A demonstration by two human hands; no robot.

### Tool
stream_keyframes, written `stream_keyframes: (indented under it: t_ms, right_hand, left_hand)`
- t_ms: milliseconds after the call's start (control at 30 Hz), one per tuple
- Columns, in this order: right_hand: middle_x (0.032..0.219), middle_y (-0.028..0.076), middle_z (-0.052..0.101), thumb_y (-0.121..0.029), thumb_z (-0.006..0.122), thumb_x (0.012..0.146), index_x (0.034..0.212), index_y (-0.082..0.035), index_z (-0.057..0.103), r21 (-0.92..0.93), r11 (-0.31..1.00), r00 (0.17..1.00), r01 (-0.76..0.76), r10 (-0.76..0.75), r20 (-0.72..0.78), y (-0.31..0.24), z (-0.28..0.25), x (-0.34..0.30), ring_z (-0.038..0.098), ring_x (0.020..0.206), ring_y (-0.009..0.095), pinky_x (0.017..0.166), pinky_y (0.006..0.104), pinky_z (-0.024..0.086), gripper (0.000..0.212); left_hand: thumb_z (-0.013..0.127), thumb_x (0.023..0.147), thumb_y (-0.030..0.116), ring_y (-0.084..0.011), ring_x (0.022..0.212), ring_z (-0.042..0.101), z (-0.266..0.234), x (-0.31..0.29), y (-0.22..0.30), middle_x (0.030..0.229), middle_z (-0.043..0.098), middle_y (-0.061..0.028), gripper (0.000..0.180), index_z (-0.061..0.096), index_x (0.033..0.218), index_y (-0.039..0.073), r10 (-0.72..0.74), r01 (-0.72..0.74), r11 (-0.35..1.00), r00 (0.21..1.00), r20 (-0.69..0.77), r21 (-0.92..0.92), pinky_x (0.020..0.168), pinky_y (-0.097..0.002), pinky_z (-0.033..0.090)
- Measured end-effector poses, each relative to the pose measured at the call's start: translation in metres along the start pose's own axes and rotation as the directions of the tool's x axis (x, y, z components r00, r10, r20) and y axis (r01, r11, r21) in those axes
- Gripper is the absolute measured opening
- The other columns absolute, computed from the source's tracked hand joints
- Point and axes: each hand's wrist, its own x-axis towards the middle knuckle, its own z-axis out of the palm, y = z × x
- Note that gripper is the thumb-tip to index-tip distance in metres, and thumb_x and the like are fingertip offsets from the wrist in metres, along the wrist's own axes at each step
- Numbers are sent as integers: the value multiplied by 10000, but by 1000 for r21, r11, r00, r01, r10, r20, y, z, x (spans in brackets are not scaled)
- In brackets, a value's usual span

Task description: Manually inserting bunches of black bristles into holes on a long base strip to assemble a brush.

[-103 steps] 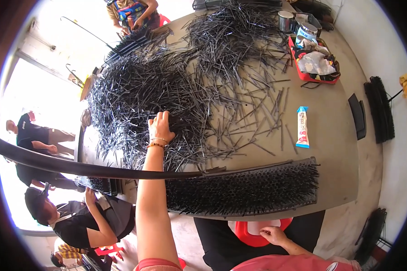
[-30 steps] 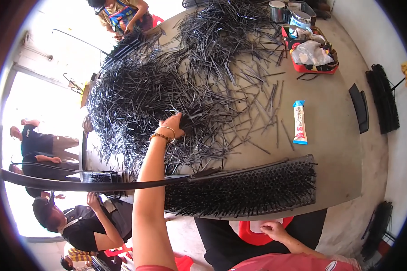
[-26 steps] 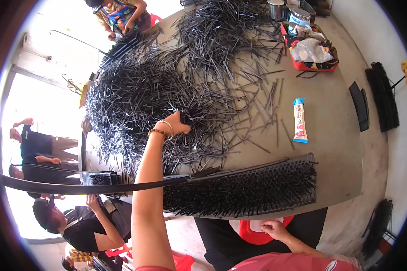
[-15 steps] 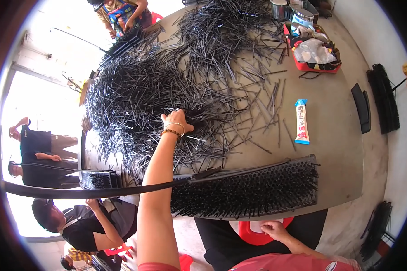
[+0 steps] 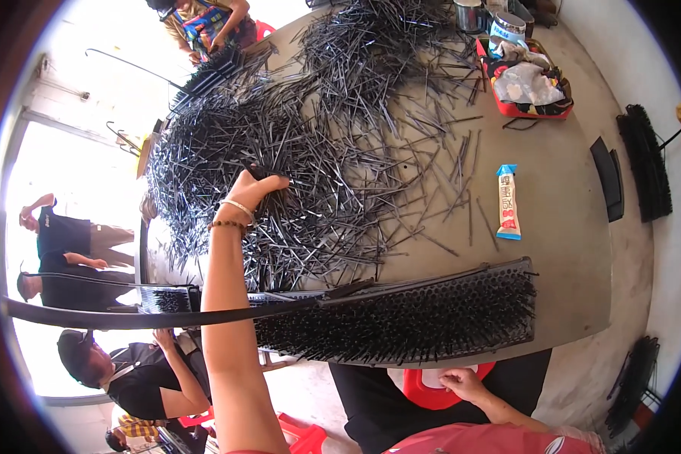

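Observation:
My left hand (image 5: 250, 191) reaches into a wide heap of thin black plastic strips (image 5: 333, 174) on the table. Its fingers curl round some strips, partly hidden by them, and the thumb points right. A beaded bracelet and a pale bangle circle that wrist. My right hand (image 5: 464, 384) rests low over my lap, fingers curled; whether anything is inside is hidden. Between my body and the heap lies a long black perforated panel (image 5: 431, 314) densely set with black bristles. A curved black bar (image 5: 166, 319) runs left from it, and my left forearm passes behind this bar.
A wrapped snack bar (image 5: 508, 203) lies on the grey table (image 5: 560, 280). At the far right stand a red tray (image 5: 533, 113) with cloth and plastic, and tins (image 5: 507, 30). A person (image 5: 212, 26) works across the table; others are at left (image 5: 140, 378). Black brushes (image 5: 643, 163) lean on the right.
My left hand has moved left and slightly away from me through the heap, and its thumb now sticks out to the right. My right hand has hardly moved.

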Motion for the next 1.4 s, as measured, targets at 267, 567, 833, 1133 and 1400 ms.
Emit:
stream_keyframes:
  t_ms: [267, 567, 833, 1133, 1400]
  right_hand:
    - [689, 42, 642, -150, 637, 866, 906, 26, 658, 39, 999, 1000, 11, -11, 3, -7, 5, 0, 600, 606, 91, 561, 232, 476, 182]
    - [687, 36, 635, -169, 638, 871, 923, 27, 653, 28, 999, 1000, -20, 20, 13, -3, 2, 0, 594, 609, 86, 559, 232, 466, 203]
    - [675, 31, 634, -172, 639, 869, 923, 22, 659, 50, 998, 1000, -25, 25, 2, -4, 4, 2, 594, 601, 80, 554, 229, 467, 203]
    - [676, 31, 636, -169, 637, 870, 929, 27, 661, -2, 999, 999, -32, 32, 3, -8, 3, 1, 595, 601, 81, 556, 231, 470, 206]
    - [755, 48, 653, -138, 624, 880, 966, 30, 653, -13, 998, 998, -63, 64, 24, -12, 1, 0, 597, 636, 84, 584, 229, 485, 192]
  left_hand:
    - [839, 515, 490, -329, 1175, 513, 54, 29, -52, 1255, 505, -279, 1155, 299, 1339, -113, -104, -163, 516, 963, 250, 841, 969, -350, 430]
    - [729, 527, 702, -347, 1099, 553, 60, 43, -60, 1199, 526, -295, 1057, 524, 1095, -166, -194, -38, 482, 969, 149, 875, 928, -380, 455]
    - [759, 582, 481, -335, 1071, 564, 81, 50, -70, 1083, 595, -254, 783, 562, 1052, -113, -66, -55, 483, 993, 99, 874, 928, -351, 458]
    - [805, 611, 365, -304, 1133, 545, 79, 47, -68, 1180, 561, -219, 788, 466, 1169, -77, -179, -2, 467, 979, 97, 884, 944, -335, 463]
    - [827, 636, 347, -341, 1109, 560, 86, 46, -61, 1149, 574, -256, 840, 386, 1210, -79, -156, -20, 457, 982, 102, 889, 959, -357, 462]
